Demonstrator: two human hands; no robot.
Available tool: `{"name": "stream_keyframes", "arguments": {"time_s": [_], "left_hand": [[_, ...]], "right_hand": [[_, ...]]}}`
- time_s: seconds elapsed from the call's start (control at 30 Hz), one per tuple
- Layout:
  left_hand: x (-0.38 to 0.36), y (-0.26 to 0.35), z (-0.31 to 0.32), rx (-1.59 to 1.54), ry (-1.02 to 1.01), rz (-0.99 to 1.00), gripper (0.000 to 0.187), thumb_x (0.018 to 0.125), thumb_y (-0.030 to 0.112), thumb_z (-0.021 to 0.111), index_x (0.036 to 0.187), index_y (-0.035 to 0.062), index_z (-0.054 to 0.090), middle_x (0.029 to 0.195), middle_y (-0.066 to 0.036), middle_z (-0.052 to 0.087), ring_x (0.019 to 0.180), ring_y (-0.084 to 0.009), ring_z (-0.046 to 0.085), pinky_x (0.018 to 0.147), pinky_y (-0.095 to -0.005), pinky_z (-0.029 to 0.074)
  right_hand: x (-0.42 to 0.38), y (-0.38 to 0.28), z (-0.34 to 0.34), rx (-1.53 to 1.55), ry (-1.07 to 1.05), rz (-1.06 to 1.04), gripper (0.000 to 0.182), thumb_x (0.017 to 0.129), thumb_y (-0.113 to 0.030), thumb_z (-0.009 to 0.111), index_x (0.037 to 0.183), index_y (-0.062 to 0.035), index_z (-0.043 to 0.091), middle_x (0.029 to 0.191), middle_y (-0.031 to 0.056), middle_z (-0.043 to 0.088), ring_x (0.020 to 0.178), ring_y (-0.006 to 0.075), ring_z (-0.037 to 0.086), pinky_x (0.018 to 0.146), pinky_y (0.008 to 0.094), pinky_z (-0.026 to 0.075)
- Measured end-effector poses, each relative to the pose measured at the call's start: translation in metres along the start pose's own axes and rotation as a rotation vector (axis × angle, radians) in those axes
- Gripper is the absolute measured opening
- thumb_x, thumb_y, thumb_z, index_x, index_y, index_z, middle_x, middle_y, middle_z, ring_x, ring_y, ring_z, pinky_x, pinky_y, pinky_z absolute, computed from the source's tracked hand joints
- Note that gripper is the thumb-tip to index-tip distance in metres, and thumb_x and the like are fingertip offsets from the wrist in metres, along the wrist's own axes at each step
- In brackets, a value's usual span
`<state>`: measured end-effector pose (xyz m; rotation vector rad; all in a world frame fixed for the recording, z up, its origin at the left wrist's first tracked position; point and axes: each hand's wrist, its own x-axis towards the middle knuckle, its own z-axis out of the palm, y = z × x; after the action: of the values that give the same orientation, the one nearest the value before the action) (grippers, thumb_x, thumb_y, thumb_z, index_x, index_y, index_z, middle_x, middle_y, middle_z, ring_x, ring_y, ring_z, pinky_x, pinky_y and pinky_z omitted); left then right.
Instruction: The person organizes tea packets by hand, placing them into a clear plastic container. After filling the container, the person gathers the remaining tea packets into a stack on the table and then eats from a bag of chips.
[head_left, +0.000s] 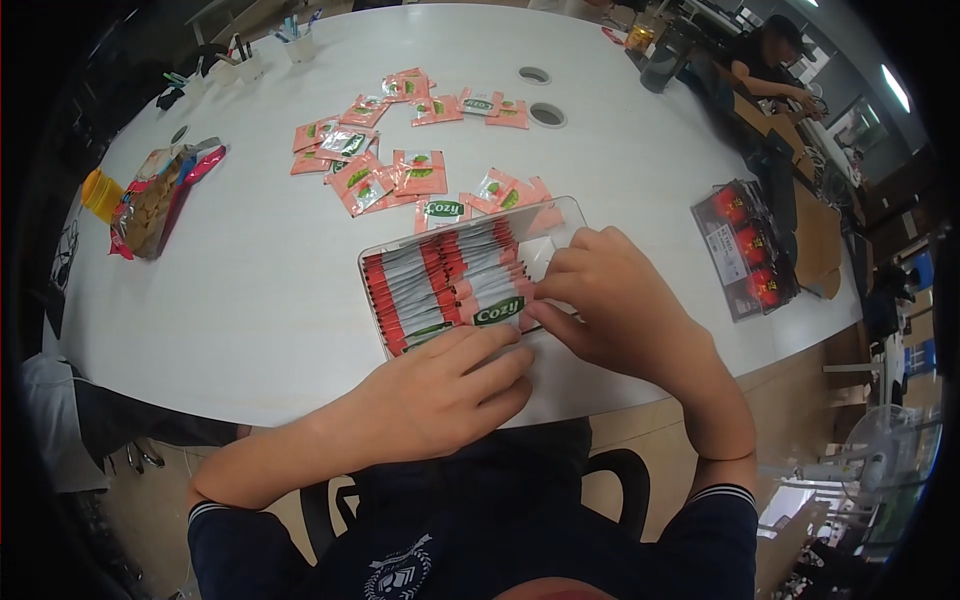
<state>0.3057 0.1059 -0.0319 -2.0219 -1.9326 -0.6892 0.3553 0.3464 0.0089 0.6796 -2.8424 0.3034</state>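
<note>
A clear plastic box [375,315] stands on the table in front of me, packed with upright red and white sachets [405,285] in two rows. At the box's right end, a pink and white sachet [497,312] marked "Cozy" faces me. My right hand [610,300] pinches that sachet's right edge between thumb and fingers. My left hand [455,385] lies over the near rim, its loosely bent fingers apart and the fingertips close to the sachet's lower edge. The left thumb is hidden. Loose pink sachets [419,172] are scattered beyond the box.
A crumpled snack bag [155,205] and a yellow-capped container [100,195] are at the left. Pen cups [297,45] stand at the back left. Two tape rolls [547,115] lie farther back. At the right sits a clear pack with red items [745,250]. Another person [770,65] sits far right.
</note>
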Motion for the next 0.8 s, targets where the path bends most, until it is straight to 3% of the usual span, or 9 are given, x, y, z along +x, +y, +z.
{"name": "stream_keyframes", "arguments": {"time_s": [0.3, 0.4, 0.5, 0.6, 0.8], "left_hand": [[0.004, 0.000, -0.008, -0.161, -0.068, -0.094, 0.025, 0.082, 0.011, 0.077, 0.105, 0.0029, 0.071, 0.125, -0.014, 0.061, 0.122, -0.0323, 0.060, 0.095, -0.0407, 0.057], [0.004, -0.001, -0.008, -0.168, -0.095, -0.097, 0.027, 0.083, 0.012, 0.078, 0.107, 0.0028, 0.071, 0.126, -0.014, 0.061, 0.123, -0.0324, 0.059, 0.096, -0.0407, 0.056], [0.005, -0.001, -0.012, -0.198, -0.138, -0.120, 0.029, 0.084, 0.013, 0.078, 0.109, 0.0031, 0.070, 0.128, -0.013, 0.060, 0.124, -0.0318, 0.058, 0.098, -0.0405, 0.056], [0.007, -0.001, -0.014, -0.222, -0.168, -0.132, 0.030, 0.084, 0.014, 0.078, 0.111, 0.0034, 0.070, 0.129, -0.013, 0.059, 0.125, -0.0310, 0.057, 0.099, -0.0400, 0.055], [0.006, -0.001, -0.014, -0.235, -0.181, -0.140, 0.030, 0.086, 0.016, 0.078, 0.113, 0.0041, 0.070, 0.130, -0.011, 0.058, 0.126, -0.0304, 0.056, 0.100, -0.0399, 0.055]], "right_hand": [[0.004, 0.007, 0.002, 0.016, -0.049, 0.046, 0.018, 0.088, -0.026, 0.082, 0.091, -0.0086, 0.079, 0.085, 0.0044, 0.069, 0.088, 0.0257, 0.061, 0.082, 0.0391, 0.045], [0.004, 0.015, 0.002, 0.063, 0.093, 0.091, 0.033, 0.091, -0.037, 0.077, 0.083, -0.0048, 0.076, 0.087, 0.0104, 0.069, 0.090, 0.0290, 0.063, 0.083, 0.0418, 0.047], [0.008, 0.015, 0.012, 0.085, 0.153, 0.067, 0.041, 0.090, -0.043, 0.077, 0.087, -0.0026, 0.075, 0.091, 0.0133, 0.068, 0.091, 0.0319, 0.064, 0.084, 0.0430, 0.048], [0.013, 0.011, 0.012, 0.104, -0.079, 0.128, 0.045, 0.087, -0.044, 0.082, 0.103, -0.0022, 0.076, 0.104, 0.0140, 0.070, 0.093, 0.0325, 0.063, 0.086, 0.0429, 0.048], [0.012, 0.015, 0.009, 0.136, -0.024, 0.172, 0.055, 0.086, -0.048, 0.081, 0.107, 0.0022, 0.076, 0.098, 0.0144, 0.068, 0.094, 0.0333, 0.064, 0.087, 0.0430, 0.049]]}}
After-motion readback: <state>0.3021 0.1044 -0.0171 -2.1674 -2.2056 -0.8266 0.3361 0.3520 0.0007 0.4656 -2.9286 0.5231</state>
